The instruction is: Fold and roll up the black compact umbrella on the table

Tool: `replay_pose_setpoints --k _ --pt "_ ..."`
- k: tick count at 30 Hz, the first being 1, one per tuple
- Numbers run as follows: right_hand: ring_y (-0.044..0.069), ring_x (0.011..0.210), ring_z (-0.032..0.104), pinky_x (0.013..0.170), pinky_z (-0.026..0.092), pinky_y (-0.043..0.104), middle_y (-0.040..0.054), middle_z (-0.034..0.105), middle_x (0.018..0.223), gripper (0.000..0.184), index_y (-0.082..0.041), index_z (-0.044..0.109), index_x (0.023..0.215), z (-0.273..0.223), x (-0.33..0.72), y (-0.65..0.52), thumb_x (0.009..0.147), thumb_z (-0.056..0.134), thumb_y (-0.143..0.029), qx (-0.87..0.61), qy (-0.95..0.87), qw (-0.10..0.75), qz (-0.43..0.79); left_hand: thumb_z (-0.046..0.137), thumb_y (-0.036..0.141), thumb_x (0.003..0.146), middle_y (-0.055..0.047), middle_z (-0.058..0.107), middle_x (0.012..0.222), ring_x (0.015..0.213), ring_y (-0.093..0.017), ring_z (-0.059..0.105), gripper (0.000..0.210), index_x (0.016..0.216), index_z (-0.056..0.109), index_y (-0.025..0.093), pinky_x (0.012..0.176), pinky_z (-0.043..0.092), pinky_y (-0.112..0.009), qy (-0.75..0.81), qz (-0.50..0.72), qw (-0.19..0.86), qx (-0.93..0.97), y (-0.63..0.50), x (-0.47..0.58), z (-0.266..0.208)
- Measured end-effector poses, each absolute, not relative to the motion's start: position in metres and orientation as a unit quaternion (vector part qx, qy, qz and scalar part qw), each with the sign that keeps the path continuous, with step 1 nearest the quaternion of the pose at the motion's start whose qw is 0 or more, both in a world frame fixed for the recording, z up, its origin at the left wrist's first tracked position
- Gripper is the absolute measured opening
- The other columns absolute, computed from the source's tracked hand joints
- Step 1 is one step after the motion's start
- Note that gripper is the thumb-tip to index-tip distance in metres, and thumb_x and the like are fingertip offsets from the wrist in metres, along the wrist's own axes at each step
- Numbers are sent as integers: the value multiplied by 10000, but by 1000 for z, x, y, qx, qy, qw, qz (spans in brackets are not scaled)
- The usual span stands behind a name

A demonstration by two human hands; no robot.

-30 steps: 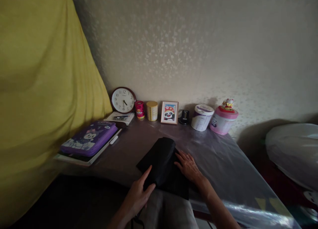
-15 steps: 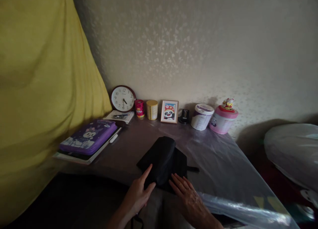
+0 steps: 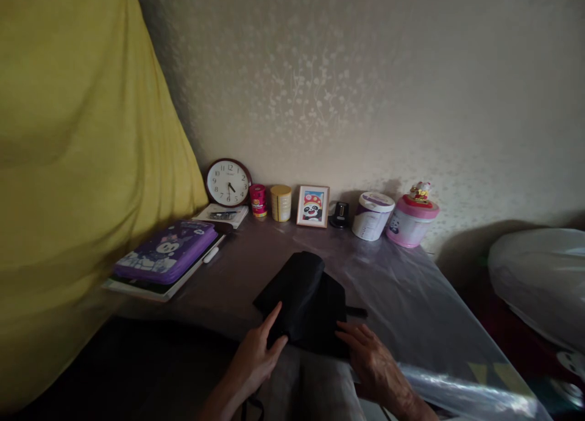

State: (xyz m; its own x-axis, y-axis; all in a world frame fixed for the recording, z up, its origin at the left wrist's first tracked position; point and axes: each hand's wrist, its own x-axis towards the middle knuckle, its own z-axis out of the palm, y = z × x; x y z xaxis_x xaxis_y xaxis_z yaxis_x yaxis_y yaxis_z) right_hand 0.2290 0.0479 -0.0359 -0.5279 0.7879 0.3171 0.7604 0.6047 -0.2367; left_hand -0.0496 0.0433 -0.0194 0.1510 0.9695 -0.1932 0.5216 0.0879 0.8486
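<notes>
A bundle of black folded cloth [image 3: 299,299] lies near the front edge of the table, with a raised roll on its left and a flatter flap on its right. A short black strap [image 3: 356,312] sticks out from its right side. My left hand [image 3: 256,354] holds the near left part of the roll, index finger and thumb apart on top and the other fingers curled and partly hidden. At the flap's lower right edge, my right hand [image 3: 368,354] rests with its fingers stretched out on the cloth; its thumb is hidden.
Along the wall stand a clock [image 3: 229,182], a pink can [image 3: 258,200], a yellow-lidded can [image 3: 281,203], a panda picture frame [image 3: 312,206] and two tubs [image 3: 373,217]. A purple case [image 3: 167,250] lies on books at left, beside a yellow curtain [image 3: 91,134].
My right hand has slid to the right across the black cloth, and the flap is spread wider there. My left hand stays on the roll.
</notes>
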Motion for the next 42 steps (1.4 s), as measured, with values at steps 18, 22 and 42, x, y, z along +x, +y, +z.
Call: replay_pose_setpoints --k 18,22,42 --pt "173 994 650 818 552 315 69 595 1235 364 -234 600 1048 -39 218 92 839 349 -76 -476 -814 327 64 423 402 862 107 468 426 371 -107 479 658 1448 210 192 445 366 -200 588 270 420 636 48 -51 -16" --pt "172 1029 630 860 530 326 75 582 1238 304 -235 566 1055 -33 209 107 884 346 -113 -452 -810 367 79 430 387 860 101 506 448 377 -101 495 662 1450 199 197 463 385 -198 583 270 426 637 55 -51 -14" --pt "185 908 599 858 496 327 61 644 953 209 -197 633 975 -1 128 175 924 431 -171 -379 -875 301 -28 417 295 861 -176 578 1252 1100 -253 578 657 1448 196 99 930 404 -338 593 179 271 737 58 -50 -24"
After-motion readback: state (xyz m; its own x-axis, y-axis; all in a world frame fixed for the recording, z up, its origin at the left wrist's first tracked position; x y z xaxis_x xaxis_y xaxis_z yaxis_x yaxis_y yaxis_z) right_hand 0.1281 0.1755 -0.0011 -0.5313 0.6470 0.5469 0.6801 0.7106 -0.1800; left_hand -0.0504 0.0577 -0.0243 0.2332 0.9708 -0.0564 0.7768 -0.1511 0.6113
